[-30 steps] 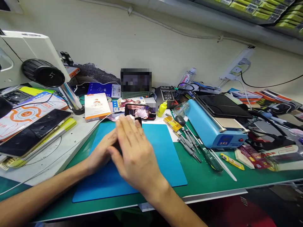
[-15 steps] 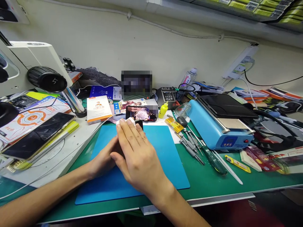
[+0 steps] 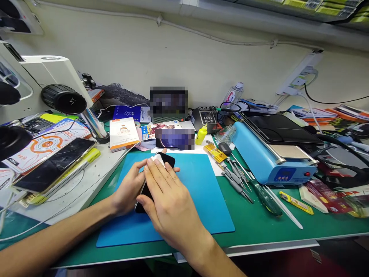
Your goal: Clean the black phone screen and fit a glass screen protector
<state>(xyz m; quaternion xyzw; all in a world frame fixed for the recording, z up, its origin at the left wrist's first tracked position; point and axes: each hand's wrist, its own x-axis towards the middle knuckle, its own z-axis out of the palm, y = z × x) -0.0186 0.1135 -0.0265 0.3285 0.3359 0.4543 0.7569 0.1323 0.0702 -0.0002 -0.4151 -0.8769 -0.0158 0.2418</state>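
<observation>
A dark smartphone [image 3: 171, 159] rests in my left hand [image 3: 127, 190], whose fingers wrap under and around it; some fingertips show past its right edge. It is held tilted above a blue work mat [image 3: 198, 184]. Lying over the phone's face is my right hand [image 3: 170, 200], its fingers straight and pressed together. Under those fingertips a crumpled white wipe [image 3: 157, 158] shows, touching the glass near the phone's upper end. Most of the wipe and the middle of the phone are hidden by my right hand.
Behind the mat a phone with a lit screen [image 3: 173, 139] leans near a yellow bottle [image 3: 201, 134]. Screwdrivers [image 3: 235, 179] and a green-handled tool [image 3: 265, 198] lie right, before a blue machine [image 3: 259, 154]. A microscope stand [image 3: 96, 125] and another phone [image 3: 54, 165] are left.
The smartphone has come into fuller view, its dark face now showing on both sides of my right hand. The left hand's fingers have shifted around it. The camera view has moved slightly.
</observation>
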